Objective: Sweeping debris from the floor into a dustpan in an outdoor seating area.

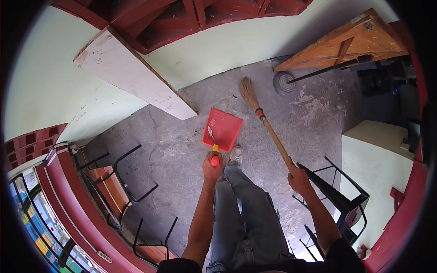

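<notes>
My left hand is closed around the handle of a red plastic dustpan, whose grip ends in a red tip above a yellow section. A few pale scraps lie in the pan near its left side. With my right hand I grip the wooden stick of a straw broom. Its bristles reach away to the upper middle, beyond the dustpan and to its right, near the concrete floor. Whether the bristles touch the floor I cannot tell. One shoe shows just below the pan.
A white board leans against the wall at upper left. A black pole on a round base stands near a wooden panel. Metal-framed chairs line the left; black chairs stand close to my right arm. A pale block is at right.
</notes>
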A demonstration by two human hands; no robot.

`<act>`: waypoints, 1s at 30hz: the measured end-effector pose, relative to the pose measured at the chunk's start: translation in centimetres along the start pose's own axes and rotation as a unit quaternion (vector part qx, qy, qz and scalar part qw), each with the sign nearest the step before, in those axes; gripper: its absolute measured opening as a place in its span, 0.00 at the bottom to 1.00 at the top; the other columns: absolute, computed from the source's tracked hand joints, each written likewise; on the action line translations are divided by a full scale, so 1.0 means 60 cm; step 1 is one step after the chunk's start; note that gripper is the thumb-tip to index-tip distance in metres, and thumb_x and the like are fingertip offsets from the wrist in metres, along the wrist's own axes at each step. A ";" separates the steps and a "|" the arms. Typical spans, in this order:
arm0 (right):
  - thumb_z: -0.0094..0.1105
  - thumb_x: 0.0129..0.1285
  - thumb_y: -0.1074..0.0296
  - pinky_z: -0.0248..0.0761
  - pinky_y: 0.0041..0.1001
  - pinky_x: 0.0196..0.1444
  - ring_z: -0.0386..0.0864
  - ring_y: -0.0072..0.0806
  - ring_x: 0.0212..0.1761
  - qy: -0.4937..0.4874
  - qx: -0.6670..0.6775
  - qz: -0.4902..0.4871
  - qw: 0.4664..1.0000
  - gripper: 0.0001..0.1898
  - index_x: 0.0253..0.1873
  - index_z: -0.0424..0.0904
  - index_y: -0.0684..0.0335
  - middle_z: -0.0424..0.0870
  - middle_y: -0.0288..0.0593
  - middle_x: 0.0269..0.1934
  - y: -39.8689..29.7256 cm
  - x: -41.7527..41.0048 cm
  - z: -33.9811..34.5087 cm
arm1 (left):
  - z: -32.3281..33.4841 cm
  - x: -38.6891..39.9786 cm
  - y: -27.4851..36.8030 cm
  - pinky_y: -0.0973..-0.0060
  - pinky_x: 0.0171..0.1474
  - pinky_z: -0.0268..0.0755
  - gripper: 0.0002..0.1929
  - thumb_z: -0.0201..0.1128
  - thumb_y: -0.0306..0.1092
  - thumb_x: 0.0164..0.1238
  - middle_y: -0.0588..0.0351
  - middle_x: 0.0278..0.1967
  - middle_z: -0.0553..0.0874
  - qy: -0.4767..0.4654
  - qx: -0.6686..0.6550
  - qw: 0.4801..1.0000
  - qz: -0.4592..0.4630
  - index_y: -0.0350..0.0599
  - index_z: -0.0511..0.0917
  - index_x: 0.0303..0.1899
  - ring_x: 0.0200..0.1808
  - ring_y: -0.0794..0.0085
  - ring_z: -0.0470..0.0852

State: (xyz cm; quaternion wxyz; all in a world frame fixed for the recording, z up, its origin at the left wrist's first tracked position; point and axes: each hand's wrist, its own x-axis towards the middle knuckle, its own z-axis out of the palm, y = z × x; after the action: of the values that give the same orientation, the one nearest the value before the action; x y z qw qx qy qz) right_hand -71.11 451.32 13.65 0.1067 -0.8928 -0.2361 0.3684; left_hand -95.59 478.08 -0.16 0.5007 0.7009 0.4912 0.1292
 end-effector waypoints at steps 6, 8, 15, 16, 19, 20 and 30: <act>0.62 0.65 0.74 0.79 0.38 0.40 0.85 0.53 0.32 -0.148 -0.023 -0.005 0.989 0.38 0.79 0.65 0.41 0.85 0.61 0.37 -0.052 -0.149 -0.193 | 0.027 0.064 0.004 0.53 0.46 0.78 0.13 0.67 0.43 0.70 0.42 0.41 0.86 0.001 0.068 0.998 0.003 0.43 0.81 0.42 0.44 0.40 0.85; 0.62 0.65 0.74 0.79 0.40 0.41 0.86 0.54 0.34 -0.121 -0.043 -0.015 0.992 0.38 0.79 0.66 0.42 0.85 0.61 0.36 -0.061 -0.210 -0.203 | 0.027 0.074 0.009 0.51 0.46 0.78 0.15 0.69 0.46 0.67 0.41 0.41 0.87 0.000 0.051 0.998 -0.032 0.43 0.82 0.43 0.44 0.40 0.86; 0.57 0.66 0.75 0.79 0.50 0.44 0.86 0.61 0.42 0.003 -0.047 -0.067 0.997 0.39 0.82 0.56 0.53 0.86 0.65 0.38 -0.011 -0.014 -0.022 | -0.009 0.030 -0.111 0.50 0.49 0.80 0.20 0.70 0.50 0.64 0.38 0.43 0.89 -0.029 0.042 0.995 -0.082 0.45 0.83 0.47 0.48 0.39 0.87; 0.56 0.66 0.75 0.78 0.51 0.44 0.86 0.61 0.43 0.018 -0.058 -0.062 0.996 0.38 0.81 0.57 0.55 0.86 0.66 0.39 -0.005 0.009 -0.015 | 0.022 0.035 -0.112 0.50 0.49 0.80 0.20 0.70 0.51 0.64 0.37 0.43 0.89 -0.034 0.034 0.997 -0.068 0.46 0.83 0.49 0.48 0.39 0.87; 0.55 0.66 0.73 0.80 0.48 0.47 0.87 0.58 0.44 -0.136 -0.096 -0.002 0.986 0.37 0.81 0.59 0.54 0.86 0.65 0.41 -0.049 -0.052 0.003 | 0.048 0.052 -0.130 0.48 0.50 0.80 0.22 0.70 0.51 0.64 0.36 0.44 0.89 -0.016 0.040 0.997 -0.064 0.46 0.82 0.51 0.49 0.38 0.87; 0.56 0.66 0.72 0.80 0.46 0.47 0.87 0.56 0.44 -0.117 -0.083 -0.055 0.988 0.37 0.81 0.61 0.51 0.87 0.63 0.42 -0.010 -0.096 0.015 | 0.050 0.056 -0.131 0.48 0.51 0.80 0.23 0.70 0.51 0.64 0.35 0.44 0.89 0.000 0.049 0.997 -0.067 0.45 0.82 0.52 0.49 0.37 0.87; 0.61 0.68 0.72 0.80 0.38 0.41 0.86 0.45 0.35 -0.061 0.038 -0.007 0.997 0.39 0.83 0.59 0.49 0.87 0.55 0.38 -0.011 -0.289 -0.072 | 0.010 -0.048 0.025 0.52 0.57 0.78 0.26 0.77 0.48 0.58 0.35 0.46 0.87 0.249 -0.008 0.968 0.023 0.40 0.82 0.51 0.53 0.38 0.84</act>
State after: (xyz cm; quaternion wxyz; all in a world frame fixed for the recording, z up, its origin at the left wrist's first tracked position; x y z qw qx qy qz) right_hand -78.99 443.17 27.47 0.1288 -0.8621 -0.2343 0.4304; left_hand -95.77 475.35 1.69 0.3656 0.6538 0.5828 0.3149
